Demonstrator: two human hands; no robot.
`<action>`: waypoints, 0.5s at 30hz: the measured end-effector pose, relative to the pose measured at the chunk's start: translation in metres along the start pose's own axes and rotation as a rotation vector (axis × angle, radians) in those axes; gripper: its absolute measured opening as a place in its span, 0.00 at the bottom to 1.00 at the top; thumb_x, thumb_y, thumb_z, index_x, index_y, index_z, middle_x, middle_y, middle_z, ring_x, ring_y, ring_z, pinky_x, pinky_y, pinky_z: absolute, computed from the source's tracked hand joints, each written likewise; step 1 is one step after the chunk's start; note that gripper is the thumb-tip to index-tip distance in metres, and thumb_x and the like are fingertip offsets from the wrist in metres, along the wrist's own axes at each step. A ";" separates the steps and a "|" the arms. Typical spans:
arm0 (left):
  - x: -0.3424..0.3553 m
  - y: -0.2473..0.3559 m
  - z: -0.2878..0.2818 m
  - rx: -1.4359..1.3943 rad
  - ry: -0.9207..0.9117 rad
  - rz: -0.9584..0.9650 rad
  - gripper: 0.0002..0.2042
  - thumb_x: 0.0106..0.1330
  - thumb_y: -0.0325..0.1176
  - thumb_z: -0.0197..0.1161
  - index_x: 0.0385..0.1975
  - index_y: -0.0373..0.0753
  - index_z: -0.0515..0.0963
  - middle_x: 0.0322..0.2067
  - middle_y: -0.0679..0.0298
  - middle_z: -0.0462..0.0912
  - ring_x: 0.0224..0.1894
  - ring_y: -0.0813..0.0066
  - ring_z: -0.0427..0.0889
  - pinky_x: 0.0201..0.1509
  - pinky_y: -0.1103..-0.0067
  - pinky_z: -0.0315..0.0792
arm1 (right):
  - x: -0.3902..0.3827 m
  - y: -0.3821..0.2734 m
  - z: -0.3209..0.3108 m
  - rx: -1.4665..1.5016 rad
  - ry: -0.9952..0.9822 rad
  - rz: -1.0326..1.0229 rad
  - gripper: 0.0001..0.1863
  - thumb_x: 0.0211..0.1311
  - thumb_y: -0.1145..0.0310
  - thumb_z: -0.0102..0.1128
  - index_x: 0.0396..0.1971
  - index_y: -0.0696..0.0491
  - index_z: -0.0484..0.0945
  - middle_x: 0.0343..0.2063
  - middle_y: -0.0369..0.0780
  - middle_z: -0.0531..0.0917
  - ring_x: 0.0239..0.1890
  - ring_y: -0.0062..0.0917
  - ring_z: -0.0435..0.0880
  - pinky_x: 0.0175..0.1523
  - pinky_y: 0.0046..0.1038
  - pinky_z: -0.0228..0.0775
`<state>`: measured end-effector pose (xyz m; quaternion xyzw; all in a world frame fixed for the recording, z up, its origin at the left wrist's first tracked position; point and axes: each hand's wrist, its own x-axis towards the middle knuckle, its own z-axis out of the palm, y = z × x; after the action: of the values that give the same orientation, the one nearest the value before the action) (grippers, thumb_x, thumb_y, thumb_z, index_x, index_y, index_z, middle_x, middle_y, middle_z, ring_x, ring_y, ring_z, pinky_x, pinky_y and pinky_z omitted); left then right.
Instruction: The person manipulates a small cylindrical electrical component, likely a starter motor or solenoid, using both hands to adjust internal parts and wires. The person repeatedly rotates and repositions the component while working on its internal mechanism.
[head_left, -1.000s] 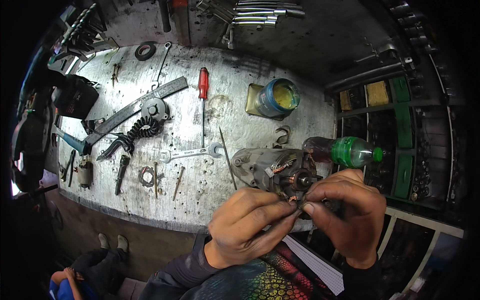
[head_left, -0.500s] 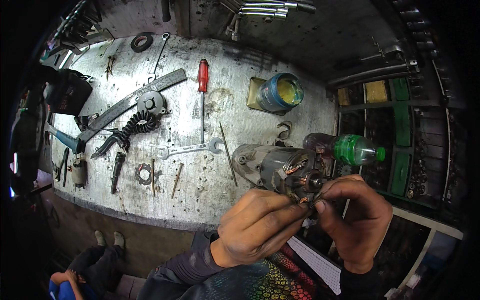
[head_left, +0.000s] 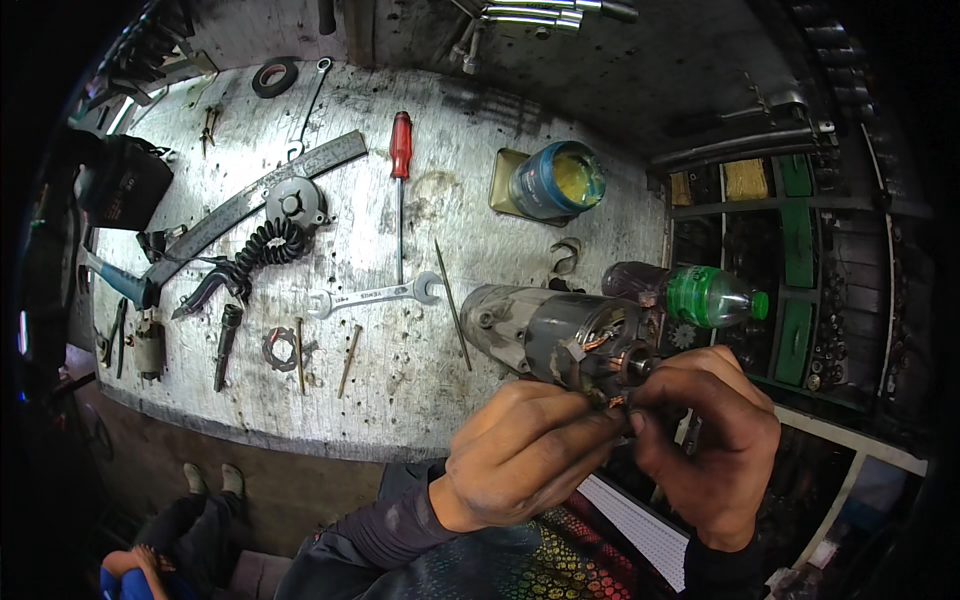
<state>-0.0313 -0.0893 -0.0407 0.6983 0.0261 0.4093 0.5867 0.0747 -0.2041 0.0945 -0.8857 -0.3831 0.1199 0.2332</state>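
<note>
A dark cylindrical starter motor (head_left: 565, 325) lies on its side at the bench's near right edge. Its open end, with copper wires and a round shaft end (head_left: 637, 362), points toward my right hand. My left hand (head_left: 535, 455) is closed in a pinch at the lower rim of that end, thumb and fingertips mostly hidden. Opposite it, my right hand (head_left: 715, 435) pinches at the same spot, its fingertips almost meeting the left ones. A bit of copper braid (head_left: 617, 401) shows just above the fingertips. Whatever small part sits between them is hidden.
On the metal bench (head_left: 420, 400) lie a red-handled screwdriver (head_left: 401, 150), an open-ended wrench (head_left: 375, 295), a thin rod (head_left: 452, 305) and a coiled black cable (head_left: 265, 250). A blue tub (head_left: 555, 180) and a green-labelled bottle (head_left: 705, 296) stand beyond the motor. A seated person (head_left: 150, 560) is at lower left.
The view has shifted slightly. Both hands stay at the motor's open end; my right fingers have curled in closer to the left fingertips.
</note>
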 end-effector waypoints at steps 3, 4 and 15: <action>-0.001 -0.001 0.000 -0.005 -0.002 0.007 0.16 0.50 0.22 0.83 0.40 0.33 0.89 0.39 0.58 0.87 0.36 0.64 0.87 0.40 0.74 0.83 | 0.002 -0.001 -0.001 -0.032 -0.017 -0.016 0.15 0.44 0.84 0.76 0.35 0.54 0.87 0.33 0.39 0.88 0.37 0.33 0.86 0.42 0.33 0.79; -0.001 -0.001 0.000 -0.012 0.001 0.005 0.16 0.50 0.22 0.82 0.40 0.33 0.89 0.39 0.58 0.87 0.36 0.64 0.87 0.40 0.74 0.83 | 0.002 -0.002 -0.001 -0.027 -0.014 -0.013 0.15 0.44 0.84 0.76 0.35 0.55 0.87 0.33 0.39 0.88 0.37 0.33 0.86 0.42 0.33 0.79; -0.003 -0.004 0.002 -0.013 0.015 0.028 0.17 0.49 0.22 0.83 0.41 0.33 0.90 0.39 0.58 0.86 0.35 0.64 0.87 0.38 0.74 0.82 | -0.006 -0.003 0.013 0.063 0.134 0.061 0.16 0.43 0.87 0.73 0.34 0.56 0.84 0.30 0.39 0.85 0.34 0.26 0.85 0.38 0.26 0.76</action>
<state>-0.0300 -0.0914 -0.0451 0.6917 0.0183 0.4229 0.5852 0.0638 -0.2024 0.0846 -0.8953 -0.3353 0.0796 0.2823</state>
